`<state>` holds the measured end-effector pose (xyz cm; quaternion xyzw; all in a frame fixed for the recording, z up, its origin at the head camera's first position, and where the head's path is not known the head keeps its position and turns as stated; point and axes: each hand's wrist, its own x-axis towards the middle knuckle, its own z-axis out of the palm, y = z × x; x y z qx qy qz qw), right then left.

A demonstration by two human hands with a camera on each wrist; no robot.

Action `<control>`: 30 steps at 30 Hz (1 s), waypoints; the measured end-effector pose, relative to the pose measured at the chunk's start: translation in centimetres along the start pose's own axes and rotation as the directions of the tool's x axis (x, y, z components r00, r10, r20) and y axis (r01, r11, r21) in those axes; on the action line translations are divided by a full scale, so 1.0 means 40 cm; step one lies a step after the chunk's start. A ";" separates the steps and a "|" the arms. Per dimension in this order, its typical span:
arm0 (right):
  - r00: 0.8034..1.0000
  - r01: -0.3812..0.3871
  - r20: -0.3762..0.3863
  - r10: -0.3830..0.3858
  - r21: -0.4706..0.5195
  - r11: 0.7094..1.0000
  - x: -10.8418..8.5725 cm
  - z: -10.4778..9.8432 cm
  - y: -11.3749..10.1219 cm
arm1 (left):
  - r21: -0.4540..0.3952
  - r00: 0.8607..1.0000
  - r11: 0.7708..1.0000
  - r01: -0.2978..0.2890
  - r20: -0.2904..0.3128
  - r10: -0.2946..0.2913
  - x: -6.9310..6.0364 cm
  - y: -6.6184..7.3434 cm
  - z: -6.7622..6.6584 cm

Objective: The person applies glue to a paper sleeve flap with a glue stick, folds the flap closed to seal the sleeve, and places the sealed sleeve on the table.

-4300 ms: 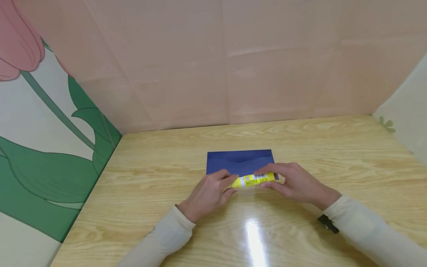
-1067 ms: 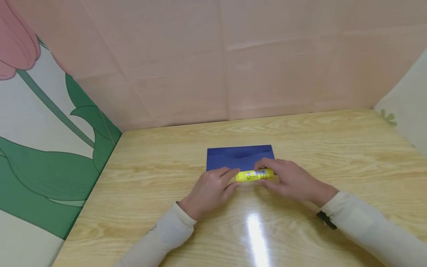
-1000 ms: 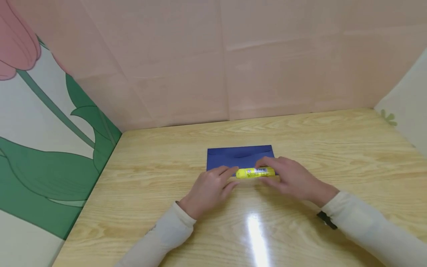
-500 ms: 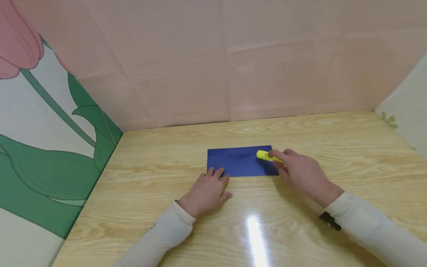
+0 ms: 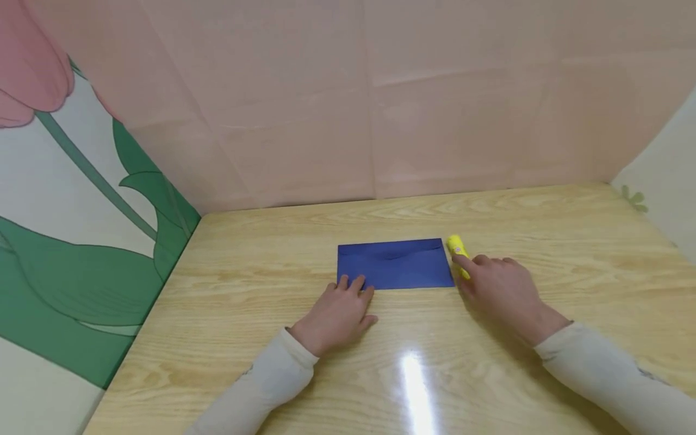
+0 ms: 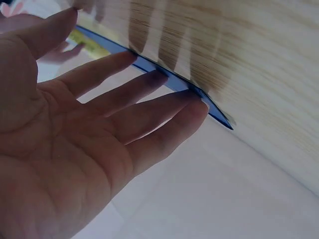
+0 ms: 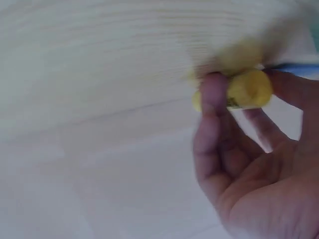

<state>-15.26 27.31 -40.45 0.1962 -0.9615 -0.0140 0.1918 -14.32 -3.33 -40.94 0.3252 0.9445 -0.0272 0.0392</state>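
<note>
A blue envelope (image 5: pixel 397 269) lies flat on the wooden table, its flap edge on the far side. Straight fingertips of my left hand (image 5: pixel 336 317) rest at its near-left edge, and the left wrist view has the spread fingers meeting the envelope (image 6: pixel 217 108) edge. Just beyond the envelope's right side is a yellow glue stick (image 5: pixel 457 246), tilted away from me. My right hand (image 5: pixel 502 293) holds it between thumb and fingers. Blurred in the right wrist view, the glue stick (image 7: pixel 249 92) sits low over the table, and whether it touches the surface is hard to tell.
The wood-grain table (image 5: pixel 244 266) ends at a pinkish covered wall (image 5: pixel 304 139) behind. A panel with a painted tulip (image 5: pixel 81 163) stands at the left, and a pale panel (image 5: pixel 669 175) at the right. A light glare falls on the near table.
Both hands held the glue stick earlier. My left hand has let go and come down to the envelope's edge, while the right hand has carried the glue stick across to the envelope's right.
</note>
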 end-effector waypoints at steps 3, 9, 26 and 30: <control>0.999 0.044 0.012 -0.043 -0.021 0.999 -0.002 0.007 -0.002 | -0.004 1.000 1.000 0.000 0.007 0.000 0.002 0.002 0.002; 0.995 0.054 0.089 -0.050 -0.047 0.997 0.003 0.003 -0.008 | -0.004 1.000 1.000 0.002 0.003 -0.002 0.002 0.003 0.005; 0.995 -0.003 0.103 -0.002 0.050 0.999 -0.009 0.011 0.017 | -0.014 1.000 1.000 0.020 -0.010 -0.021 0.005 0.005 0.004; 0.980 -0.101 0.182 0.084 0.085 0.991 -0.011 -0.009 0.036 | -0.058 0.998 0.998 0.037 -0.056 -0.040 -0.007 -0.016 0.001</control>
